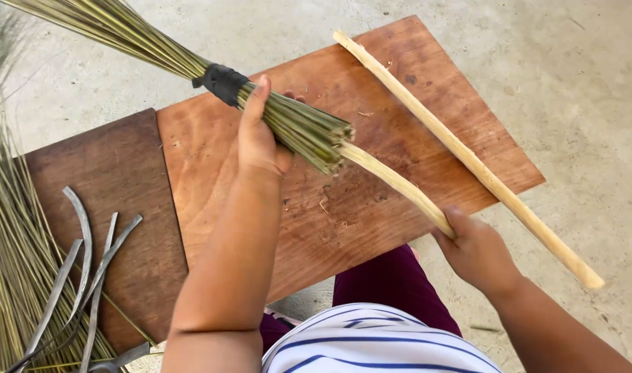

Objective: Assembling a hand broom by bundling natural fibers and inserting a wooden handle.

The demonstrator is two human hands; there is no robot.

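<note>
The left hand is clenched around a bundle of thin green-yellow sticks, just below a black band that binds it. The bundle hangs above the reddish board, slanting up past the board's far left corner. A pale stick pokes out of the bundle's cut end; the right hand grips its other end at the board's near right edge, fingers wrapped around it. A second, longer pole lies diagonally across the board's right side, its end overhanging the concrete floor. Left of the board sits a darker board carrying grey strips, and beyond it lie loose sticks.
</note>
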